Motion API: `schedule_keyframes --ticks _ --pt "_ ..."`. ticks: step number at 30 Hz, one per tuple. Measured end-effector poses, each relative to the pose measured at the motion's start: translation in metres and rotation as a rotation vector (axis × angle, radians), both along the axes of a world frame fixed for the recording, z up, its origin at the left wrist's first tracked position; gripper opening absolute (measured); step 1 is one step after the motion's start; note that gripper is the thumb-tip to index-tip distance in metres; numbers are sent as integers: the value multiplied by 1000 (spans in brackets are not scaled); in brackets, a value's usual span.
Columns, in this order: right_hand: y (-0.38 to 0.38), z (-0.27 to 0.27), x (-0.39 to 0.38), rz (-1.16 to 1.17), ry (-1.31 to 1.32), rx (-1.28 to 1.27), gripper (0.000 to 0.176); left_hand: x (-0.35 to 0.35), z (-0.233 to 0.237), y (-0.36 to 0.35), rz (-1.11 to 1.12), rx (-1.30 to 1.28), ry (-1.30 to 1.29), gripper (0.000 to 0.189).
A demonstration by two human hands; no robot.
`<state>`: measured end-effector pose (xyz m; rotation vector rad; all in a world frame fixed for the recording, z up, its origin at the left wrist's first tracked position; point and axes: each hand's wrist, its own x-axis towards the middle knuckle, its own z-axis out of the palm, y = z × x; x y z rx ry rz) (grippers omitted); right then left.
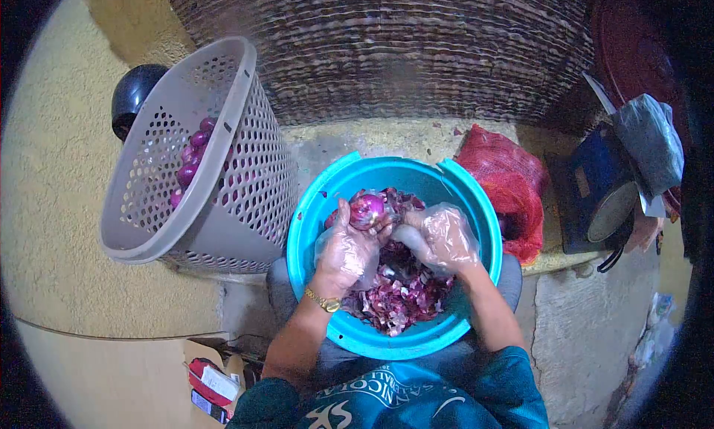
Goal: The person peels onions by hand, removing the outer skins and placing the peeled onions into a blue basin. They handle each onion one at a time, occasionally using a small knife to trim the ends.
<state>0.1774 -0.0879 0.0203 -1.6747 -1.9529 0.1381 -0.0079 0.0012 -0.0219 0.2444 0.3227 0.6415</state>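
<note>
A red onion point(367, 211) rests in my left hand point(346, 254), its fingers wrapped round it. A clear plastic glove covers this hand, and a gold watch point(324, 300) is on the wrist. Close to the onion's right side, my right hand point(444, 238), also in a clear glove, has its fingers curled together. Whatever is between those fingers is hidden. Both hands are over a turquoise basin point(301, 280) on my lap. Loose purple onion skins point(398, 299) lie in the basin, and more are heaped behind the hands.
To the left, a tilted, perforated grey basket point(256, 161) holds several red onions point(195, 157). A red mesh sack point(506, 180) lies right of the basin, beside a blue weighing scale point(595, 183). Lower left, a phone point(208, 407) lies by a red item. A woven wall point(416, 57) stands behind.
</note>
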Motion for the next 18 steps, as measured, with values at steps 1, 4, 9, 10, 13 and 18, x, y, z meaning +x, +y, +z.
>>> schedule_keyframes --ticks 1,4,9,10,13,18 --pt "-1 5 -2 -12 -17 5 46 0 -2 1 -13 -22 -27 60" --pt "0 3 -4 -33 44 48 50 3 0 -1 -16 -32 -8 58" --pt "-1 4 -3 -110 87 135 56 3 20 -10 -87 19 -5 52" --pt "0 1 -2 -102 147 172 54 4 20 -14 -43 212 95 51" --pt "0 -1 0 -89 191 199 52 3 26 -16 -25 451 232 51" --pt "0 0 -1 -84 203 211 51 5 26 -18 -16 585 283 53"
